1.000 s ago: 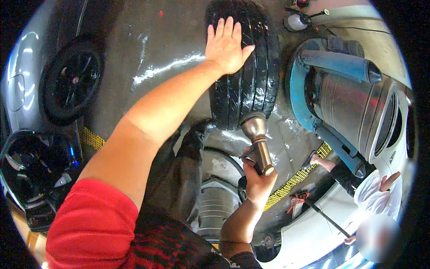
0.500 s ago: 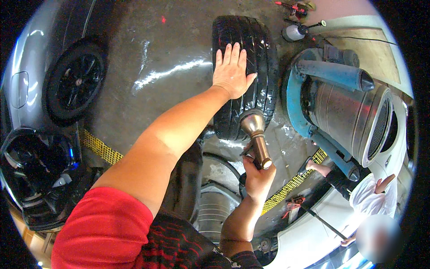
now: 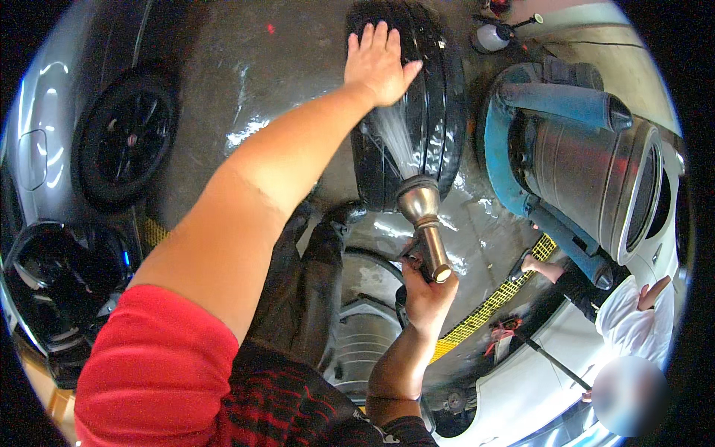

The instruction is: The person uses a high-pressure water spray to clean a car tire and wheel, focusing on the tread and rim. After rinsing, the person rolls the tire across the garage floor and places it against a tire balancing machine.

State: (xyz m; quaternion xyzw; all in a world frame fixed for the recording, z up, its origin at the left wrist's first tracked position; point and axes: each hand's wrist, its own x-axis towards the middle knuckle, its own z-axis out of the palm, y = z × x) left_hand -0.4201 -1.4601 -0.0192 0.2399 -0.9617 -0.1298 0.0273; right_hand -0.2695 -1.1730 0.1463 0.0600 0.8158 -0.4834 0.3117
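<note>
A black tyre (image 3: 443, 127) stands on its tread on the wet floor ahead of me, shiny with water. My left hand (image 3: 380, 67) lies flat on the far part of its tread, fingers stretched and thumb out to the right. Nearer to me, my right hand (image 3: 430, 302) is wrapped round the grip of a bronze-coloured spray gun (image 3: 419, 201) with a wide bell-shaped head. White streaks of water fan out of that head onto the tread, just below my left wrist. The underside of the tyre is hidden.
To the right stands a machine with blue arms (image 3: 555, 104) and a ribbed metal drum (image 3: 588, 171). A grey car with a black wheel (image 3: 128, 140) is at left. Behind the drum are a white sprayer bottle (image 3: 491, 37) and, lower right, a person in white (image 3: 633, 316) holding a pole.
Water now sprays from the gun; none showed before. The tyre and my left hand sit higher in the picture, while my right hand has hardly shifted.
</note>
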